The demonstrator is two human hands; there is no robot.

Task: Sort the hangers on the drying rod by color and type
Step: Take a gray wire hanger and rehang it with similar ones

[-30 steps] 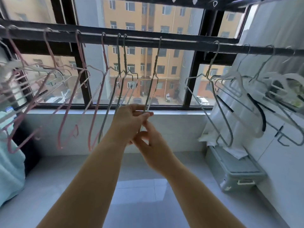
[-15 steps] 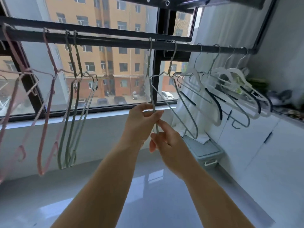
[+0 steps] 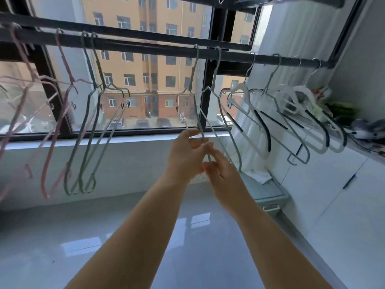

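Observation:
A dark drying rod (image 3: 145, 46) runs across the window. Pink wire hangers (image 3: 52, 130) hang at the left, then a pair of green wire hangers (image 3: 87, 132). In the middle hangs a green wire hanger (image 3: 194, 84); my left hand (image 3: 185, 155) and my right hand (image 3: 223, 174) both pinch its lower bar. A second green wire hanger (image 3: 218, 97) hangs just right of it, close against it. Several white plastic hangers with black grips (image 3: 287, 113) crowd the right end of the rod.
Below the right end a grey lidded storage box (image 3: 268, 197) with white cloth on it stands on the glossy floor. White cabinets (image 3: 341, 195) line the right wall, with clutter on their top. A white sill wall (image 3: 125, 163) runs under the window.
The green hanger in my hands has slid right along the rod, away from the green pair and up to the other green hanger. The camera view turned right.

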